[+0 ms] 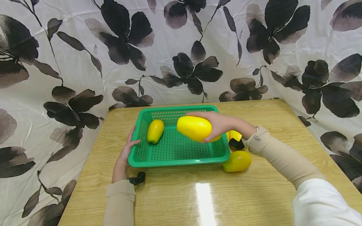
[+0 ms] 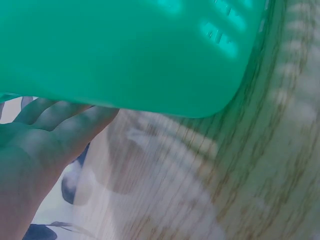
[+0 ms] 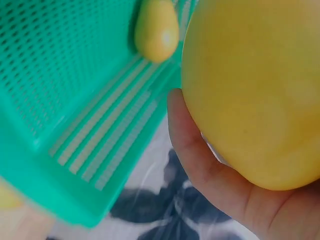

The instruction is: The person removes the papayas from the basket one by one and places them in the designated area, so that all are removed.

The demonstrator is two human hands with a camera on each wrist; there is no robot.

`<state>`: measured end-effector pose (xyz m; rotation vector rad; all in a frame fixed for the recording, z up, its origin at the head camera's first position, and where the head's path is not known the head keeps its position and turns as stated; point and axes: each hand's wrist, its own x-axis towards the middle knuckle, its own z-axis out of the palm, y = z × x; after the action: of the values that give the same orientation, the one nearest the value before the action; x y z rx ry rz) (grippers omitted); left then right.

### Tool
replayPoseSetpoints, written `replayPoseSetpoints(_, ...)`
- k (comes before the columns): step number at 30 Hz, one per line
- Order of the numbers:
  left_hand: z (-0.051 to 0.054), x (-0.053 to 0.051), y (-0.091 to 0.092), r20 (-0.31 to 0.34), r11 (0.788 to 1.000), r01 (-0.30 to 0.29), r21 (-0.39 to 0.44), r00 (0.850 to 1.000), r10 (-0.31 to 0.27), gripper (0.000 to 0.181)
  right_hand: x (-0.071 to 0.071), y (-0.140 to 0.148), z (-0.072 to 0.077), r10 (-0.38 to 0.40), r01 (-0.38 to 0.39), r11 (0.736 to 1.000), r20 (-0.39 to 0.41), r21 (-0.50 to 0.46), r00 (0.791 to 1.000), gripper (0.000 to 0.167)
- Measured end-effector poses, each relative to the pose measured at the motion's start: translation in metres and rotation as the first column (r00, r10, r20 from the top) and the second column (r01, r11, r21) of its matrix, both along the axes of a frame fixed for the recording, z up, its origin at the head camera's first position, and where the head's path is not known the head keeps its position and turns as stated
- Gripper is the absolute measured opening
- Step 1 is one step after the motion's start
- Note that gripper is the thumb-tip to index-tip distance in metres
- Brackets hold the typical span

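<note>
A green plastic basket (image 1: 181,162) with slotted walls stands on the table. My left hand (image 1: 127,152) holds its left side, thumb over the rim and fingers along the outer wall; in the left wrist view the fingers (image 2: 75,125) lie under the rim. Above the basket's right half, my right hand (image 1: 219,124) grips a large yellow oblong fruit (image 1: 195,128), thumb on the near side and fingers over the top. Another yellow fruit (image 1: 155,131) with a greenish tip lies inside at the left; it also shows in the right wrist view (image 3: 157,32).
A yellow-green fruit (image 1: 238,161) lies on the wooden table (image 1: 169,201) by the basket's front right corner. Behind it, more yellow (image 1: 234,135) is partly hidden by my right wrist and its black camera (image 1: 236,144). A flowered cloth (image 1: 169,81) hangs behind the table.
</note>
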<state>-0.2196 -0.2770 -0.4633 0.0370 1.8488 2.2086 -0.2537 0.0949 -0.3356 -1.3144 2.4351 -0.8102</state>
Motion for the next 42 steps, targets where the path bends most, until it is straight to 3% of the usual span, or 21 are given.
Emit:
replayPoseSetpoints(10,-0.002,0.0,0.0,0.021,1.0,-0.004,0.006,1.0,0.004,0.066,0.024,0.077,0.006,-0.14,0.144,0.988,0.069,-0.064,0.988,0.099)
replayPoseSetpoints(19,0.0,0.001,-0.002,-0.001,1.0,-0.006,-0.003,1.0,0.006,0.066,0.043,0.123,0.005,-0.269,0.269,0.961,0.02,-0.067,0.963,0.099)
replayPoseSetpoints(23,0.0,0.001,-0.001,-0.005,1.0,-0.004,0.002,1.0,0.004,0.066,0.055,0.137,0.009,-0.335,0.334,0.941,-0.008,-0.048,0.942,0.099)
replayPoseSetpoints(32,-0.001,0.001,0.001,-0.004,1.0,-0.005,0.006,1.0,0.005,0.066,0.076,0.168,0.02,-0.481,0.479,0.877,-0.074,-0.04,0.874,0.101)
replayPoseSetpoints(42,-0.001,0.001,0.0,-0.011,1.0,-0.001,0.019,1.0,0.001,0.066,0.09,0.197,0.016,-0.59,0.586,0.807,-0.084,-0.067,0.803,0.102)
